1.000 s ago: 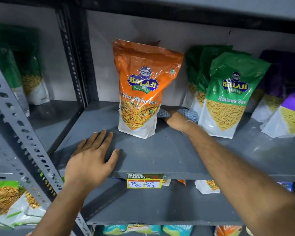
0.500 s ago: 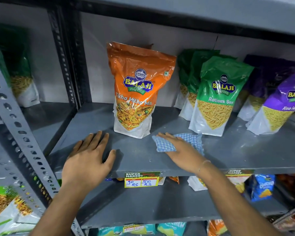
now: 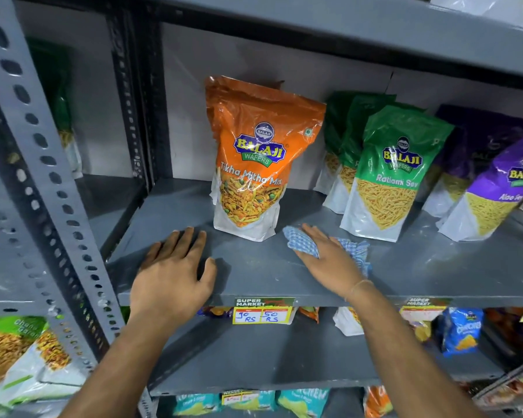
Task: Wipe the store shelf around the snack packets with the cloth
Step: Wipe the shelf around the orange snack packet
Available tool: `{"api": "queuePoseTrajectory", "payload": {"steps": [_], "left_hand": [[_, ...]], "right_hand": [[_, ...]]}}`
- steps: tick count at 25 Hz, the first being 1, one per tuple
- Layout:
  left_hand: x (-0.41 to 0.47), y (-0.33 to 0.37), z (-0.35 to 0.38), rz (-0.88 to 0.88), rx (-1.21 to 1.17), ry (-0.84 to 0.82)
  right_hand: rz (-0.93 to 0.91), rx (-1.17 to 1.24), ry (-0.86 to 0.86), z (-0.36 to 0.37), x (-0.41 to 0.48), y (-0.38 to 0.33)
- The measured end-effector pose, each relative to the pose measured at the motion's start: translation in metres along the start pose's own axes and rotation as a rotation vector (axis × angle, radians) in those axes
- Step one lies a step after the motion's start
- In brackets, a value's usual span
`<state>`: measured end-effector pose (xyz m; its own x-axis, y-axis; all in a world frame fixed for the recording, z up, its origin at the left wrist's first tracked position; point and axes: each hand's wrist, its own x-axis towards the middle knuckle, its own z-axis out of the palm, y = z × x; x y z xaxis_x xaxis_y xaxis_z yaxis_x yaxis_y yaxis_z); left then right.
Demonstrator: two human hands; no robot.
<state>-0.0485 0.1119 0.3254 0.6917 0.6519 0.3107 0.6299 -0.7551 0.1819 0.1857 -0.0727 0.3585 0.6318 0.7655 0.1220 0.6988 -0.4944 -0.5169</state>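
A grey metal shelf (image 3: 263, 276) holds an upright orange snack packet (image 3: 254, 164), green packets (image 3: 396, 167) to its right and purple ones (image 3: 495, 188) further right. My right hand (image 3: 329, 260) lies flat on a blue checked cloth (image 3: 302, 244), pressing it onto the shelf in front of the gap between the orange and green packets. My left hand (image 3: 172, 273) rests palm down on the shelf's front left, fingers spread, holding nothing.
A perforated grey upright (image 3: 43, 182) stands at the left. A yellow price tag (image 3: 263, 313) hangs on the shelf's front edge. The shelf below carries a blue packet (image 3: 462, 330) and others. More packets (image 3: 15, 354) sit in the left bay.
My right hand drew the cloth from the back, between the orange and green packets, forward to the shelf's front part. The left hand stayed put.
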Motion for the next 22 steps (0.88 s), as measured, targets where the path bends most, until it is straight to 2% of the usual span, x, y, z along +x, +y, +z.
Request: {"api": "queuePoseTrajectory", "payload": {"steps": [2, 3, 5, 7, 12, 15, 17, 18, 21, 22], "left_hand": [[0.000, 0.001, 0.000, -0.003, -0.017, 0.007], [0.000, 0.002, 0.000, -0.001, -0.023, 0.008], [-0.001, 0.000, 0.000, 0.005, -0.033, -0.008], [-0.004, -0.003, -0.002, -0.001, -0.045, -0.028], [-0.004, -0.002, -0.009, -0.008, -0.153, -0.088], [0.002, -0.001, -0.013, -0.023, -0.211, -0.136], [0.000, -0.002, -0.015, -0.022, -0.216, -0.156], [-0.001, -0.001, -0.015, -0.017, -0.211, -0.153], [0.000, -0.001, -0.014, -0.004, -0.188, -0.144], [0.000, -0.001, -0.014, -0.006, -0.184, -0.143]], "right_hand": [[-0.006, 0.139, 0.224, 0.006, -0.015, -0.003], [0.025, 0.179, 0.250, 0.004, -0.017, -0.007], [0.067, 0.171, 0.172, 0.006, -0.021, -0.017], [0.027, 0.098, 0.149, 0.018, -0.027, -0.033], [-0.079, -0.037, 0.261, 0.055, -0.044, -0.078], [-0.203, -0.048, 0.144, 0.060, -0.070, -0.093], [-0.228, 0.020, 0.025, 0.049, -0.096, -0.090], [-0.215, 0.058, 0.020, 0.035, -0.102, -0.086], [-0.185, 0.070, 0.261, 0.003, -0.079, -0.071], [-0.203, 0.046, 0.296, 0.002, -0.063, -0.073]]}}
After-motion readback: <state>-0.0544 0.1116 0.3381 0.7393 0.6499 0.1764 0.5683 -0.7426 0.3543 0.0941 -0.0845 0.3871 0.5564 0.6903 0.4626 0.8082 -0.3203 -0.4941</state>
